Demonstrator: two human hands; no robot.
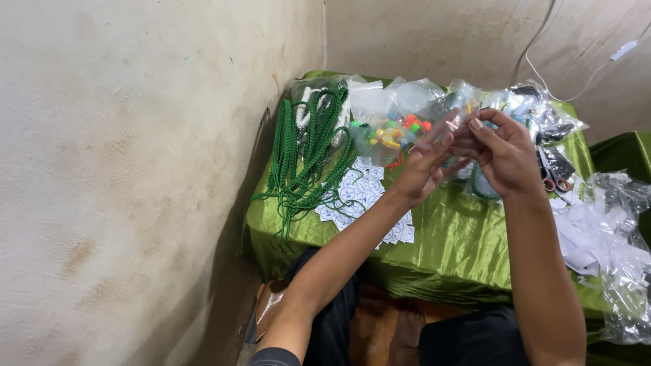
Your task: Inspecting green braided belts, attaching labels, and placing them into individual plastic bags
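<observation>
Nearest: both forearms reach up from the lap over the front edge of a low worktop draped in shiny green cloth. Left hand and right hand meet above the middle of the worktop, fingertips touching the same small clear plastic bag. Left fingers are together, pinched on the bag's lower edge; right fingers are curled and pinched on its top edge. What is inside the bag is too small to tell. Under the left wrist, flat on the cloth: a spread of small white paper cutouts with blue print. Left of those, near the wall: a bundle of green braided cords, loose ends trailing toward the front edge. Behind the hands: a clear bag of small colourful plastic pieces, more crumpled clear bags beside it. Right of the right hand: red-handled scissors, then a heap of clear plastic wrap at the right edge. Farthest back: a white cable on the wall.
</observation>
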